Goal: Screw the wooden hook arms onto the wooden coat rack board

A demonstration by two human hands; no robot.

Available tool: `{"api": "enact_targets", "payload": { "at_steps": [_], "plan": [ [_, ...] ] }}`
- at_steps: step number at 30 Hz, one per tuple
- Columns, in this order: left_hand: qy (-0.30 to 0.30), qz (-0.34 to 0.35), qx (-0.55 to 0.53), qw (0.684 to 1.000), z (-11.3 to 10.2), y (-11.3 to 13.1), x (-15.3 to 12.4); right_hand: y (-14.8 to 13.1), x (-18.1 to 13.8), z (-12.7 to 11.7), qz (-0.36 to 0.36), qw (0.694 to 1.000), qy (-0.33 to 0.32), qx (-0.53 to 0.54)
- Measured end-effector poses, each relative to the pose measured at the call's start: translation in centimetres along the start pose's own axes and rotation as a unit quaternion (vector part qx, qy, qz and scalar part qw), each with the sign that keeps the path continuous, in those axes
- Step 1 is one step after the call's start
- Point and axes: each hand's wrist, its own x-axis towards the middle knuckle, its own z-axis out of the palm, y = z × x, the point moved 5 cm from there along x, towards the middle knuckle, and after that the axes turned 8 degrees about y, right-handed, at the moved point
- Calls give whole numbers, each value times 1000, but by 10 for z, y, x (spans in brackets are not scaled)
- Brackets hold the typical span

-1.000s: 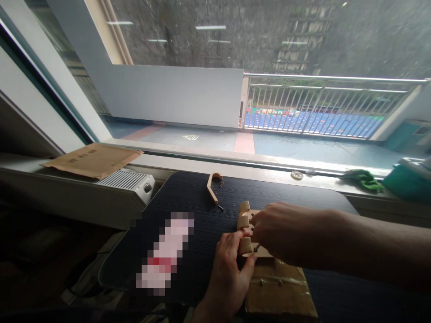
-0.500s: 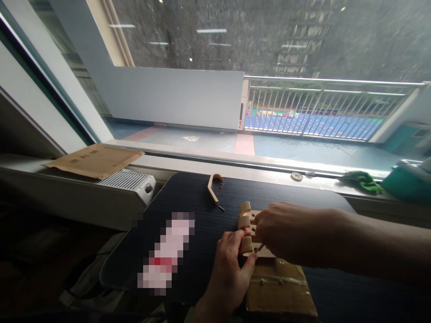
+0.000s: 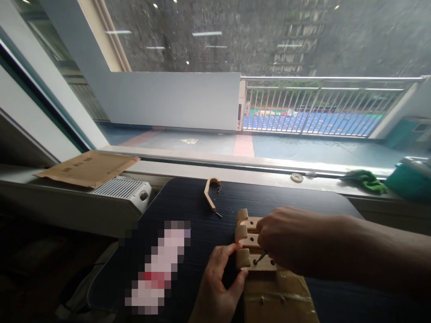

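Note:
Three pale wooden hooks (image 3: 243, 257) lie side by side with dark screw holes in their flat shanks. The nearest rests at the far end of a taped cardboard box (image 3: 276, 298). My left hand (image 3: 220, 278) steadies that hook, with the index finger at its far side and the thumb at its near side. My right hand (image 3: 276, 233) is a closed fist over the shanks. From it a thin shaft, apparently a screwdriver (image 3: 260, 257), slants down to the left hole of the nearest hook. Its handle is hidden in the fist.
Another wooden hook (image 3: 209, 195) lies farther back on the dark table (image 3: 191, 242), with loose screws (image 3: 218, 215) beside it. A blurred pinkish item (image 3: 161, 264) is at left. On the sill are a tape roll (image 3: 296, 177) and a green cloth (image 3: 365, 179). A brown envelope (image 3: 89, 168) lies on the radiator.
My left hand has shifted back toward the left, baring more of the nearest hook. My right fist has lifted slightly off the hole, showing more shaft. The view has tilted a little.

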Motion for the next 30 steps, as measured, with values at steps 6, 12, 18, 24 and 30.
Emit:
{"api": "enact_targets", "payload": {
  "at_steps": [6,12,18,24,30],
  "plan": [
    [2,38,6,999,-1,-1,-1,6,3,7,-13,1000,15,17],
    [-1,22,16,1000,-2,-6,-1,9,6,16,-31,996,72,34],
    [9,20,15,1000,0,-7,-3,4,9,12,-40,997,53,25],
    [39,52,55,996,-8,-3,-11,-1,11,6,-29,999,13,6],
    [112,110,80,984,-27,17,-30,-11,12,-1,-4,1000,-3,-14]
  ]
}}
